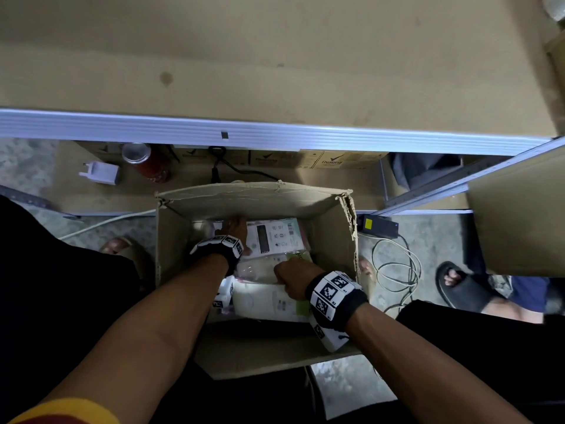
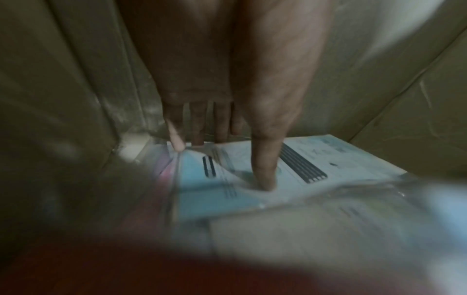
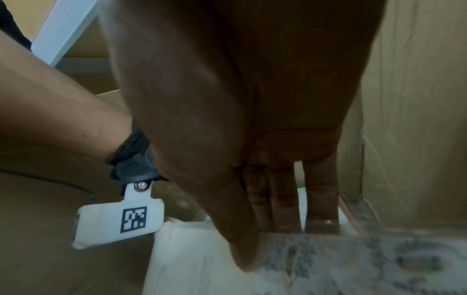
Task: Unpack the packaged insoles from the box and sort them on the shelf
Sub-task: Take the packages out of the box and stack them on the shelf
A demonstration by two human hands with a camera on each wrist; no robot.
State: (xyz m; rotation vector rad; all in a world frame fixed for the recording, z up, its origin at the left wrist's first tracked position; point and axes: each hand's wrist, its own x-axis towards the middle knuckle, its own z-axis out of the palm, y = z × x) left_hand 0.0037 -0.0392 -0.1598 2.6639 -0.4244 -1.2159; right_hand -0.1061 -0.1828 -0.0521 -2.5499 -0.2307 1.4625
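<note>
An open cardboard box stands on the floor below the shelf board. Several packaged insoles lie inside it. My left hand reaches into the far left corner. Its fingers go down behind the far edge of a white package with dark stripes, and the thumb presses on its face. My right hand pinches a package with a grey printed pattern in the middle of the box, fingers behind its edge and thumb in front. More packages lie beneath.
The shelf's aluminium rail runs across above the box. Under it are a red can, a white plug and brown cartons. A black power brick and coiled cables lie right of the box, near another person's slippered foot.
</note>
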